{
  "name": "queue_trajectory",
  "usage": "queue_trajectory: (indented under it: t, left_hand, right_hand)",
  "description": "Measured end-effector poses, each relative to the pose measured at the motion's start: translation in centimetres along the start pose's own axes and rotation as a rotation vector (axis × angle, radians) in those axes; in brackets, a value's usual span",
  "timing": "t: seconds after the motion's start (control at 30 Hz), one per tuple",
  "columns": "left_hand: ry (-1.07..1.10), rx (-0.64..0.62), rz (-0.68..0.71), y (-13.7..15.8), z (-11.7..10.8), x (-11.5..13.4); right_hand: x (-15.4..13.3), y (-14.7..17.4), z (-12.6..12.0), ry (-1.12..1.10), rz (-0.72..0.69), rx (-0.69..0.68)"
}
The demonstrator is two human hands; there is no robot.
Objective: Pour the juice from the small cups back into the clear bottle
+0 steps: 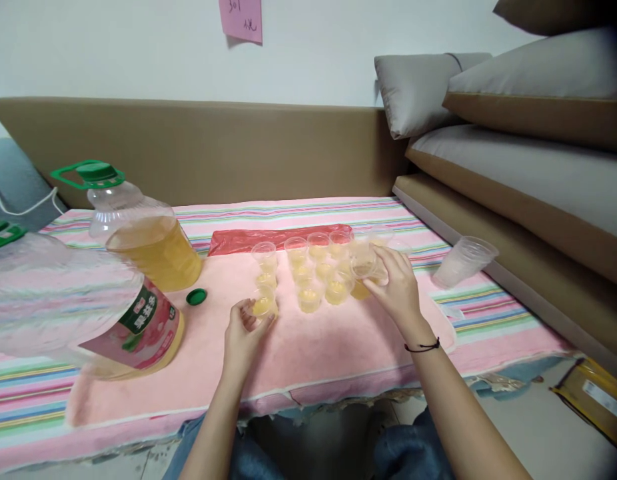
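Observation:
At the front of the left column of cups, my left hand [242, 337] is closed round a clear plastic cup [263, 307] with yellow liquid in it. My right hand [399, 285] grips another clear plastic cup [362, 261] at the right end of the group, its thumb and fingers on the cup's sides. Between my hands stand several cups of pale yellow liquid, among them a front cup [309, 298]. My right fingers partly hide the cups behind them.
Two big bottles stand left: one green-capped [156, 247], one labelled [138, 327]. A green cap [196, 297] lies beside them. Behind the cups is red plastic [238, 241]. Stacked cups [466, 261] lie tilted at right, near piled cushions [528, 167]. A pink mat [198, 373] lies underneath.

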State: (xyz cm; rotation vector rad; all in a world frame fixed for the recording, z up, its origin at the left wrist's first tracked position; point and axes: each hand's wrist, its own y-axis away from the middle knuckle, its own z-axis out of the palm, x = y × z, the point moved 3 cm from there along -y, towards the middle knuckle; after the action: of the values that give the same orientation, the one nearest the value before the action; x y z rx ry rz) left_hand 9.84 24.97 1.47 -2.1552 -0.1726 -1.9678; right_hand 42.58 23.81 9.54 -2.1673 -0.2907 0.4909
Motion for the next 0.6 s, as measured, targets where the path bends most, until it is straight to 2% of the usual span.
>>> queue_trajectory:
  t: [0.17,0.47,0.6]
  left_hand:
    - [0.007,-0.008,0.011,0.1,0.1,0.1]
    - [-0.006,-0.009,0.009,0.2,0.0,0.2]
    - [-0.004,-0.017,0.008,0.2,0.0,0.2]
  right_hand:
    - [-0.7,-0.3,0.1,0.054,-0.099,-0.029]
    - [-1.9,-0.6,0.9,0.109,-0.144,-0.149]
    - [-2.5,-0.5,1.6,0.122,-0.191,-0.145]
